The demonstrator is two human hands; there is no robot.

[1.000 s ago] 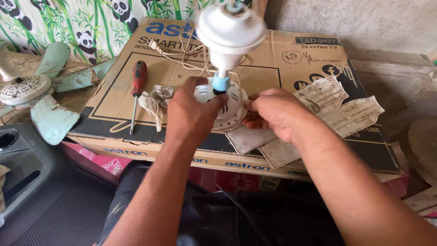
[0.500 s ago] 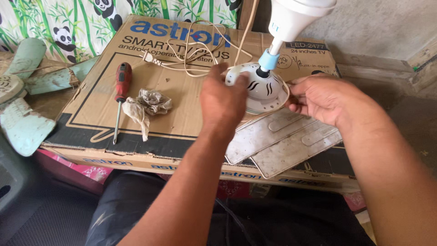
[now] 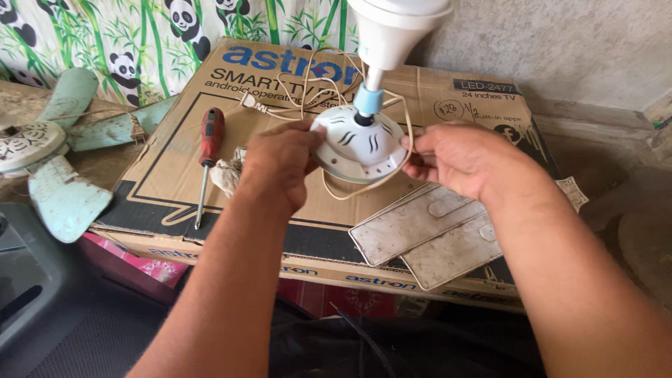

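A white ceiling-fan motor housing [image 3: 358, 143] with dark vent slots stands on a cardboard box [image 3: 448, 98]. A blue collar [image 3: 368, 102] joins it to a white canopy cup [image 3: 399, 24] above. My left hand [image 3: 278, 164] grips the housing's left rim. My right hand [image 3: 458, 157] holds its right rim. A beige power cord [image 3: 364, 189] loops under the housing and coils behind it. Dirty white fan blades [image 3: 427, 234] lie flat below my right hand.
A red-handled screwdriver [image 3: 208, 150] and a crumpled rag [image 3: 225, 175] lie left of my left hand. A pale green fan [image 3: 49, 150] with blades rests at far left. A dark plastic object [image 3: 28, 280] sits at lower left. A grey wall is behind.
The housing with both hands on it has shifted left on the box, closer to the rag. My left hand now partly covers the rag.
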